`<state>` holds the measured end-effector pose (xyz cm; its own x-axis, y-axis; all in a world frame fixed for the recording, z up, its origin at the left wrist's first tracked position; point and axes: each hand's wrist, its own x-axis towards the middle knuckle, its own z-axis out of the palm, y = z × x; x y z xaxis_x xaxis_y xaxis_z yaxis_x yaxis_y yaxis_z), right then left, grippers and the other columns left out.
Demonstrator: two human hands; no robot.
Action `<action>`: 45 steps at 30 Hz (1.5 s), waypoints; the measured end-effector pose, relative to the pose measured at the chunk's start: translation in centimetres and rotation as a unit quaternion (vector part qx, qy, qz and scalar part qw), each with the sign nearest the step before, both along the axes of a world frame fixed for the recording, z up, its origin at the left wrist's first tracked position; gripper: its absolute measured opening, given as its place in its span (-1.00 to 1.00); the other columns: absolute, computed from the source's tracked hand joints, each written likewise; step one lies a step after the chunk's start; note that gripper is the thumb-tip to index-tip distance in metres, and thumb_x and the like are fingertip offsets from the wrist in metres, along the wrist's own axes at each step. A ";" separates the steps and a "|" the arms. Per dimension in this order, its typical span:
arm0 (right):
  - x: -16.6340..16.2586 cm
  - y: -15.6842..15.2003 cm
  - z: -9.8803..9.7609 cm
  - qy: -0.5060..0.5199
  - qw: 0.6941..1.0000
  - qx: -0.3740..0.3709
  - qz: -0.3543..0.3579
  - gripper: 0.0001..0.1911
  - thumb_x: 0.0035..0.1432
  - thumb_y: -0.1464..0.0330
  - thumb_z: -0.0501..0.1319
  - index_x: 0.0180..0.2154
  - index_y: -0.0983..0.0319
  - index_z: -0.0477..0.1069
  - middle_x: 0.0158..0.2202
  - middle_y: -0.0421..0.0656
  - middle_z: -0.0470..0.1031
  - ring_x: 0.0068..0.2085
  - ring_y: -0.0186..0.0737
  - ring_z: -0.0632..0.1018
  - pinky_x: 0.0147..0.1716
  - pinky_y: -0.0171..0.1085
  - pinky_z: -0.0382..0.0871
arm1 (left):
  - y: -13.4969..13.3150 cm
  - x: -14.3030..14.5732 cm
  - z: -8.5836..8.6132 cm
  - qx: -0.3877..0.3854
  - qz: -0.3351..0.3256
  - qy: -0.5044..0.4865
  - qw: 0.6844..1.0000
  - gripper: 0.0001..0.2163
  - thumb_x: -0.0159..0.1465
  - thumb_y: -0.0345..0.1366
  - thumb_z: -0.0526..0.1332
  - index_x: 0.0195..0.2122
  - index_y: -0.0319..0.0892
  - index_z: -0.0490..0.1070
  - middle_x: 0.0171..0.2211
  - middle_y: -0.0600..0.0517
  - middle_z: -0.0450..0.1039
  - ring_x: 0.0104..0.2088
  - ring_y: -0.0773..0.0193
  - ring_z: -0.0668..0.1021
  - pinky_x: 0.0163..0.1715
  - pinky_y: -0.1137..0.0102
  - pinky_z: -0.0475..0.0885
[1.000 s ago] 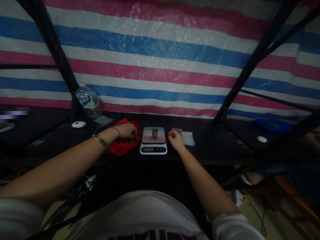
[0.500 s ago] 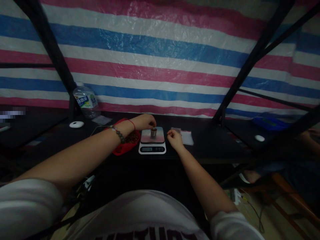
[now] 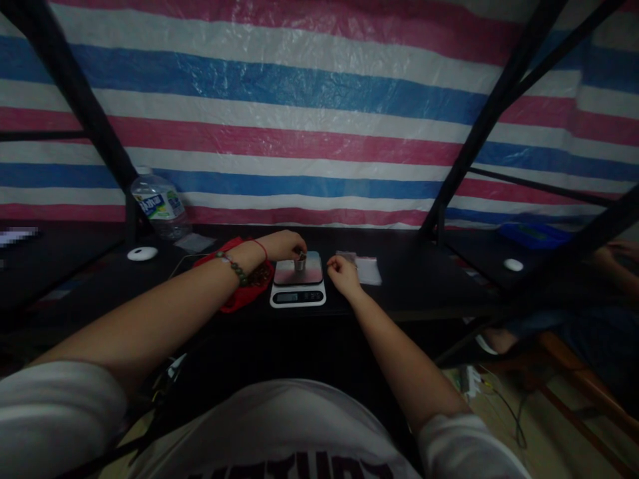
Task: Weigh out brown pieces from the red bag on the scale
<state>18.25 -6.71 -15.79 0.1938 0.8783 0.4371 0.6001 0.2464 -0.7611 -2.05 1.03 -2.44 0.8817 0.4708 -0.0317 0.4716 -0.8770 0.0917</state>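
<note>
A white digital scale [image 3: 298,291] sits on the dark table [image 3: 419,293] with a small metal cup [image 3: 300,263] on its platform. My left hand [image 3: 285,244] hovers over the cup with fingers pinched together at its rim; what they hold is too small to see. To its left lies a red bag [image 3: 238,294] with small brown pieces in it. My right hand [image 3: 342,275] rests closed on the table just right of the scale, next to small clear plastic bags [image 3: 368,270].
A water bottle [image 3: 158,206] and a white mouse [image 3: 142,253] stand at the back left. Black frame posts rise on both sides before a striped tarp. Another white mouse [image 3: 512,264] and a blue object [image 3: 535,234] lie far right, near another person's hand [image 3: 619,256].
My left hand has left the red bag and moved right to the cup on the scale. My right hand has stayed beside the scale.
</note>
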 end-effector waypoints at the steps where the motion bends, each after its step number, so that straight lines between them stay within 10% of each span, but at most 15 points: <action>1: 0.0 0.0 0.0 0.000 1.000 -0.001 0.000 -0.83 -0.07 0.42 0.08 -0.39 0.19 0.41 -0.58 -0.28 0.36 -0.53 -0.29 0.37 -0.49 -0.33 0.18 | 0.0 0.0 0.1 -0.002 0.000 -0.002 1.000 -0.77 0.13 -0.36 0.22 -0.19 -0.15 0.56 -0.20 0.00 0.54 -0.21 0.27 0.51 -0.17 0.47 0.30; 45: 0.0 0.1 -0.1 -0.010 1.000 -0.002 -0.003 -0.82 -0.05 0.41 0.08 -0.37 0.22 0.42 -0.57 -0.28 0.36 -0.51 -0.31 0.37 -0.48 -0.36 0.18 | -0.3 -0.3 -0.8 -0.007 -0.012 -0.038 0.999 -0.71 0.16 -0.37 0.15 -0.10 -0.17 0.51 -0.14 -0.03 0.54 -0.17 0.25 0.52 -0.17 0.45 0.32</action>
